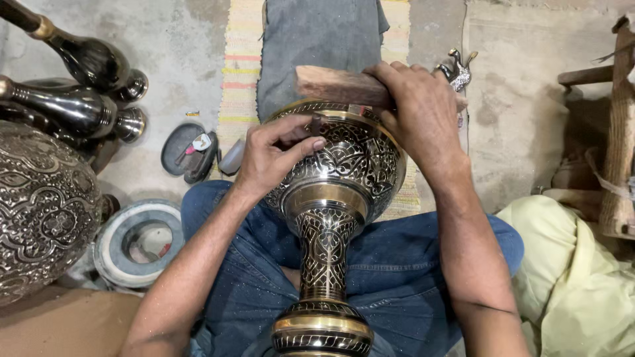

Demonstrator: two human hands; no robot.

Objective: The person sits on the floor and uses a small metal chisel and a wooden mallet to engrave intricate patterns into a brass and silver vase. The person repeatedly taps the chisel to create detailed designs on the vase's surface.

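Note:
An engraved black-and-brass vase (337, 192) lies across my lap on blue jeans, its round body pointing away and its neck toward me. My left hand (274, 155) pinches a small dark metal tool against the upper body of the vase. My right hand (420, 116) grips a wooden block (337, 86) held above the vase's far rim, just over the tool.
A large engraved vessel (40, 205) and dark long-necked vases (79, 106) stand at left. A ring-shaped stand (135, 241), an open dark case (188, 152), a striped mat (241, 73), a grey cloth (317, 39), a small metal figurine (458, 71), pale yellow cloth (575, 277) and a wooden frame (618, 125) surround me.

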